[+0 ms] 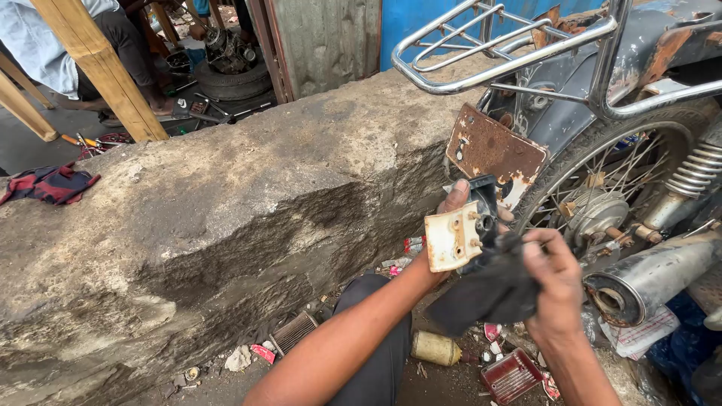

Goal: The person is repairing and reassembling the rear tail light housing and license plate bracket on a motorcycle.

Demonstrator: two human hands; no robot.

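My left hand (456, 201) grips a small motorcycle part: a cream-white bracket plate (450, 239) with a black housing (485, 204) behind it. Against that black housing my right hand (555, 280) presses a dark cloth (490, 292), which hangs down below the part. Both hands are held just behind the motorcycle's rear wheel (613, 197), below a rusty number-plate holder (492, 153).
A large rough concrete block (226, 210) fills the left and centre. The motorcycle's chrome rack (481, 56), shock spring (696, 171) and exhaust pipe (650, 277) are at right. A red tail-light lens (513, 374), a small bottle (436, 349) and litter lie on the ground. Another person (45, 45) sits far left among tools.
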